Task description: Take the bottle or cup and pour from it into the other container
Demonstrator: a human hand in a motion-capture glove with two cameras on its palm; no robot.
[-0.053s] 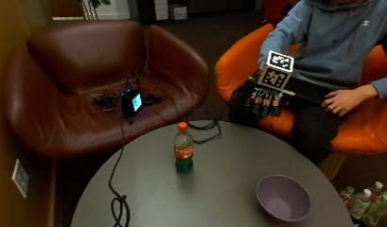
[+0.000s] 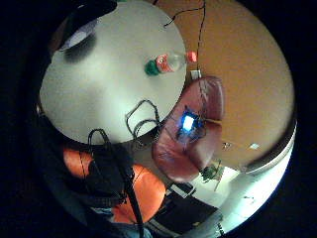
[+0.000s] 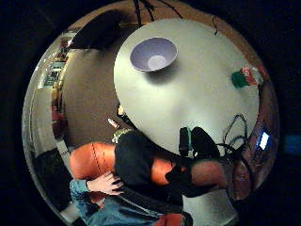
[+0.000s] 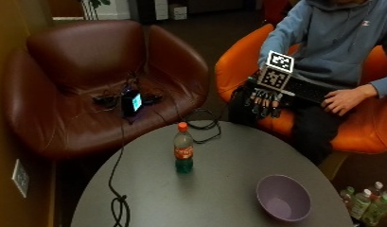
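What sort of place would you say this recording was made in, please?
Probably a lounge or office break area: a brown leather armchair, an orange upholstered chair and a round grey table on dark flooring.

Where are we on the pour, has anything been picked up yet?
Nothing looks done yet. The bottle stands upright on the round table, orange cap on, apart from the purple bowl. The gloved right hand hovers past the table's edge, fingers hanging, holding nothing. Left: reach for the bottle, grip it, uncap it, pour into the bowl.
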